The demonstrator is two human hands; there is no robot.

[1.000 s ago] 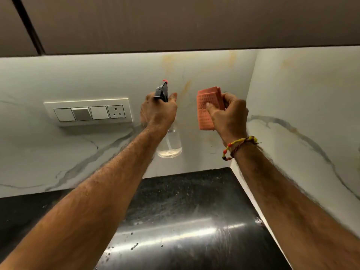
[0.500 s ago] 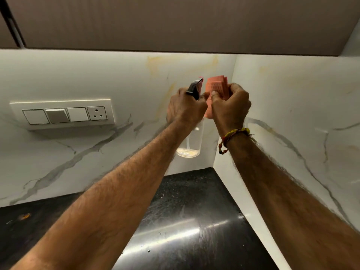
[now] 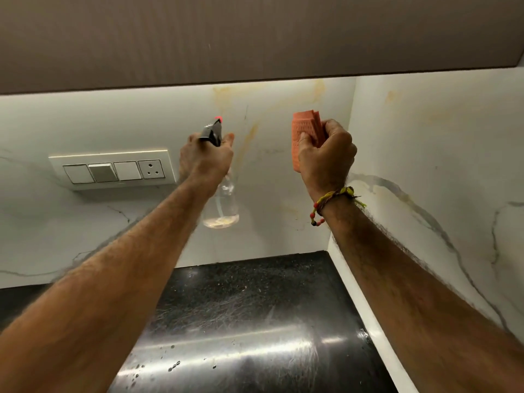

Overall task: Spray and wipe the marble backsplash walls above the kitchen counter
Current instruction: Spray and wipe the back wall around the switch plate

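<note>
Facing marble backsplash point(image 3: 283, 171) at frame centre, rear wall w/ yellow-orange staining streaking down from under the cabinet point(image 3: 255, 38), meeting a side wall at right. Gripping spray bottle point(image 3: 221, 205) in left hand point(image 3: 205, 160), fingers curled tight round the neck, one finger on the trigger, black nozzle w/ red tip poking up above the knuckles & aiming at the stained patch; clear body hanging below the fist, little liquid left at the bottom. Pinching folded orange cloth point(image 3: 306, 137) in right hand point(image 3: 326, 160), thumb pressing its face, fingers wrapped behind, cloth sticking up out of the fist, near the wall but contact not clear. Judging spray step in hand: aiming nozzle square at the streaks, misting top-down so runoff covers the lower marks, keeping spray well clear of switch panel point(image 3: 113, 171) at centre left, socket incl. Following w/ cloth straight away, wiping downward, working into the corner. Below, black countertop point(image 3: 255, 321) glaring under the light, specks & droplets on it, likely needing a pass after.
</note>
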